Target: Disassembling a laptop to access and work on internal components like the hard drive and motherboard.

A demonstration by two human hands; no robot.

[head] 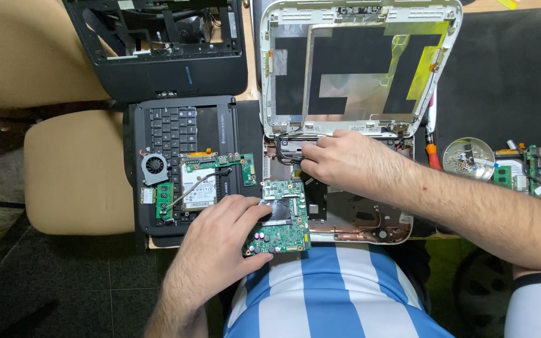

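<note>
While gripping, left hand [223, 235] on green circuit board [281, 219].

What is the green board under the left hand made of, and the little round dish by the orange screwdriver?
The green board looks like a hard, matte circuit board studded with small metal parts. The round dish seems to be shiny metal, since it gleams silver. Neither can be told for sure by look alone.
</note>
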